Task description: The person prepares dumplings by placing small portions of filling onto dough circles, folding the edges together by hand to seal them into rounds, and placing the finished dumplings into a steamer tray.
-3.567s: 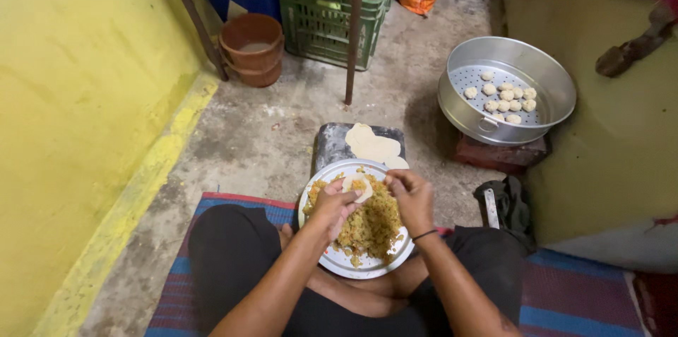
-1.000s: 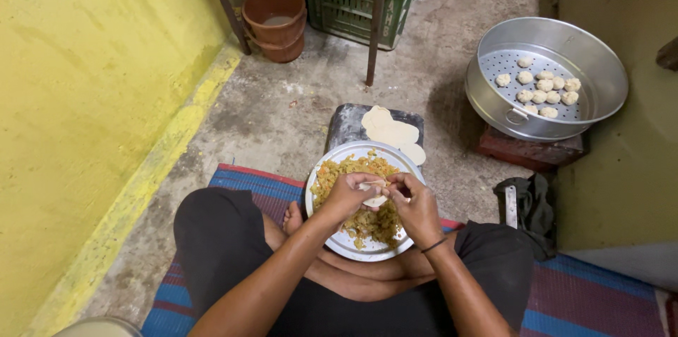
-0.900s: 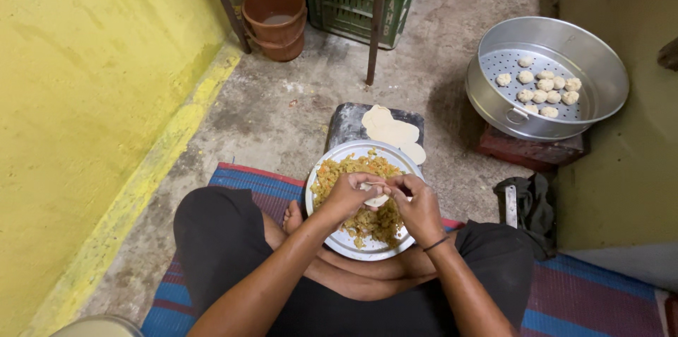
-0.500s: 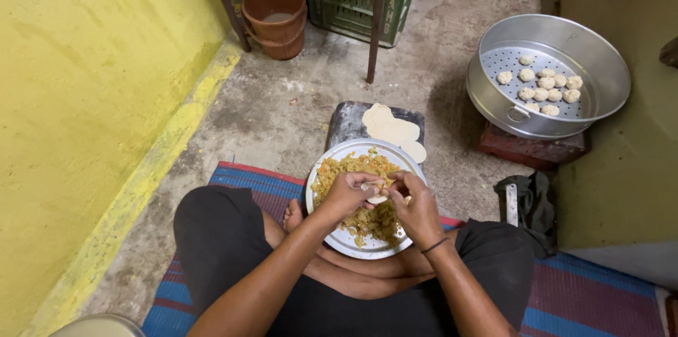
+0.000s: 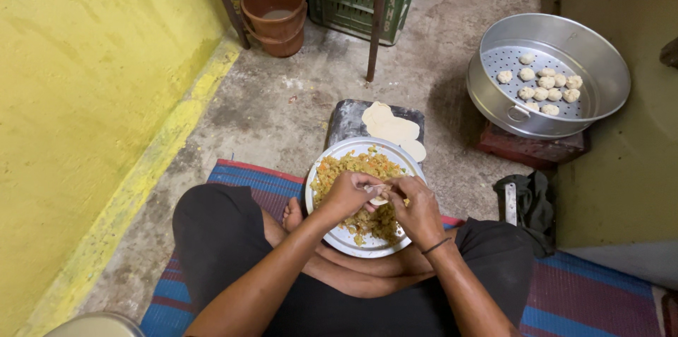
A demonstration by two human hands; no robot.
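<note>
The left hand (image 5: 347, 194) and right hand (image 5: 417, 206) pinch 1 dumpling (image 5: 378, 192) between their fingertips (above the plate (image 5: 353, 241) of filling).

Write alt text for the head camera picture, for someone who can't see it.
Seen from above, a person sitting cross-legged pinches a small dough wrapper between the left hand and right hand, over a plate of chopped yellow filling. Ahead lie flat dough rounds on a dark block; to the right, a metal steamer pan holds finished dumplings.

Bare forearms, black trousers (image 5: 212, 231), and a thin dark band (image 5: 436, 245) around the right wrist.
</note>
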